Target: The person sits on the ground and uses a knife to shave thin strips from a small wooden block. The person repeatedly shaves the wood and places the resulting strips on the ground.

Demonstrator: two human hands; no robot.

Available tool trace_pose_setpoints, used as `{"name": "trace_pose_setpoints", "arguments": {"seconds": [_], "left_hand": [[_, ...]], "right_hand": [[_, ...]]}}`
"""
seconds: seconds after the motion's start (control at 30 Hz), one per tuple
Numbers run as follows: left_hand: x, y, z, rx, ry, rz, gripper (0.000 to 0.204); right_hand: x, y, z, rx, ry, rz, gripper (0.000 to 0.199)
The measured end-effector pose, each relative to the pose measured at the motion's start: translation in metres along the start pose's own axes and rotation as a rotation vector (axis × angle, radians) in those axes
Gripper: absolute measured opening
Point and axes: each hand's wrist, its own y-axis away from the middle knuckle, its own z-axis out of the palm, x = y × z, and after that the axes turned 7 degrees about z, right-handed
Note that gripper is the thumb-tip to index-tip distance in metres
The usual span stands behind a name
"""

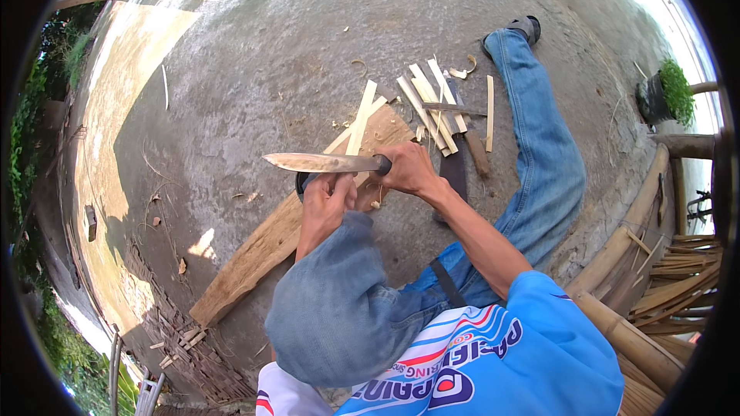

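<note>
My right hand (408,168) is closed round the dark handle of a knife (316,162), whose broad, stained blade points left. Under the blade, my left hand (325,204) has its fingers closed on the near end of a pale wooden strip (361,119). The blade crosses over this strip, and the exact contact is hard to make out. Beneath both hands a long wooden plank (254,266) lies slantwise on the ground. More pale strips (422,112) lie in a loose pile beyond my right hand, with a wooden-handled tool (477,154) among them.
My bent left knee (327,300) is close below my hands; my right leg (536,123) stretches out to the right. Curled shavings (462,72) are scattered on the concrete. A bamboo frame (640,339) stands at right, near a potted plant (669,96). Wood scraps (185,343) lie lower left.
</note>
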Motion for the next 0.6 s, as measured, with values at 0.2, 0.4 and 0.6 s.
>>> {"name": "trace_pose_setpoints", "arguments": {"seconds": [0.2, 0.4, 0.6], "left_hand": [[0.001, 0.009, -0.006, 0.006, -0.01, 0.001, 0.024], [0.001, 0.042, -0.022, 0.009, 0.08, -0.06, 0.025], [-0.002, 0.015, -0.011, -0.024, 0.004, -0.045, 0.023]], "right_hand": [[0.017, -0.014, 0.006, 0.009, 0.04, 0.089, 0.026], [0.109, -0.043, -0.081, 0.18, -0.023, 0.469, 0.032], [0.024, -0.01, -0.033, 0.023, -0.034, 0.189, 0.027]]}}
